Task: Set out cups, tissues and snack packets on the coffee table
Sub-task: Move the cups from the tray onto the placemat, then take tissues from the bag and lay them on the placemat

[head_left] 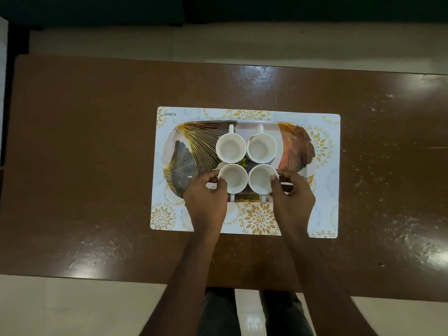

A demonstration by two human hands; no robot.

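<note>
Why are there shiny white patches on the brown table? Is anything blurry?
In the head view, light bounces off the glossy table, leaving white glare mostly on its right side; the cups look sharp, not blurry; the strip beyond the table is very dark.

a white placemat [257, 115] with gold flower prints lies flat on the coffee table [84, 141], its long side across my view, the word kuber [169, 114] printed upside down in its far left corner. on it sits an oblong tray [194, 146] patterned with gold-lined fan leaves in dark and orange; a small yellow and black sticker [242, 163] shows at its middle. pale glossy floor tiles [72, 306] run along both long sides, and dark furniture [97, 10] stands beyond.
</note>
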